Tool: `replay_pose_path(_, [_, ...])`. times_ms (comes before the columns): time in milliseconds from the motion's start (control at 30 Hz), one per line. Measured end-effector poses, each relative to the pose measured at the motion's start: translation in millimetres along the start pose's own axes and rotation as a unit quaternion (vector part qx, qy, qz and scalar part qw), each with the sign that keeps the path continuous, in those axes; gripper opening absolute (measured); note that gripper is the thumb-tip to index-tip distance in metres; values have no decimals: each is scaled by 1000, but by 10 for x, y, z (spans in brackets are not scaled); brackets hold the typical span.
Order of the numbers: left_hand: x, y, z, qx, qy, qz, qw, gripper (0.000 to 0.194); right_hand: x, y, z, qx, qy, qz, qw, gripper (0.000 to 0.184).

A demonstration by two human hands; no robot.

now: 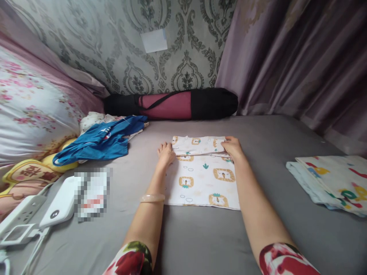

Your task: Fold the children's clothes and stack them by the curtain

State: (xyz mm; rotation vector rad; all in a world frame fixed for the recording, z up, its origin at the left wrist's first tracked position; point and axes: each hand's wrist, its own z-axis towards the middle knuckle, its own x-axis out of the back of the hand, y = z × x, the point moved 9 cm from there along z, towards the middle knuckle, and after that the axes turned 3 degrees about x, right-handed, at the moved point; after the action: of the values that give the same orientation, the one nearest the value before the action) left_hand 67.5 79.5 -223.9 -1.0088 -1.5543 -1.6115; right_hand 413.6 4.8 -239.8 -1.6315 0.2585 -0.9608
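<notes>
A white cloth (pixel 197 177) printed with orange lion faces and green leaves lies on the grey bed sheet, its far part folded over into a strip (pixel 208 144). My left hand (pixel 166 153) is at the left end of this strip, closed at its edge with the outer fingers slightly apart; its thumb is hard to make out. At the strip's right end, my right hand (pixel 233 146) pinches the corner between thumb and fingers. The near part of the cloth lies flat between my forearms.
A blue garment (pixel 106 137) lies left, near a floral pillow (pixel 34 110) and a yellow plush (pixel 31 173). A power strip (pixel 24 214), white power bank (pixel 61 202) and blurred packet (pixel 94 194) are front left. Folded cloths (pixel 332 183) lie right. A long bag (pixel 169 105) lines the wall.
</notes>
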Motion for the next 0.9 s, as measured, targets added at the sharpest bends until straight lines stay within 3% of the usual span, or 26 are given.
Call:
replay_pose_path(300, [375, -212, 56, 47, 90, -64, 993, 35, 46, -62, -10, 0, 5, -74, 997, 44])
replay_pose_path(467, [243, -91, -26, 47, 52, -13, 997, 28, 36, -193, -127, 6, -18, -106, 994, 49])
replay_pose_path(667, [232, -6, -55, 31, 77, 21, 996, 28, 17, -264, -180, 12, -26, -142, 989, 47])
replay_pose_path(900, [183, -111, 0, 55, 66, -20, 996, 27, -103, -229, -152, 31, -48, -116, 992, 44])
